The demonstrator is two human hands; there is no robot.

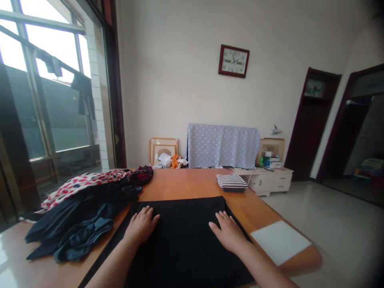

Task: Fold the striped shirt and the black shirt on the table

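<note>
A black garment [183, 236] lies spread flat on the wooden table [186, 182] in front of me. My left hand [141, 225] rests palm down on its left part, fingers stretched out and slightly apart. My right hand [228, 232] lies flat on its right part, fingers pointing away from me. Neither hand holds anything. Both forearms reach in from the bottom edge.
A heap of dark clothes [81, 224] with a red-and-white spotted piece [81, 184] sits at the table's left. A folded striped garment [231, 182] lies at the far right, a white sheet [280, 241] near the right corner. Behind stand a covered cabinet [222, 145] and drawers [270, 182].
</note>
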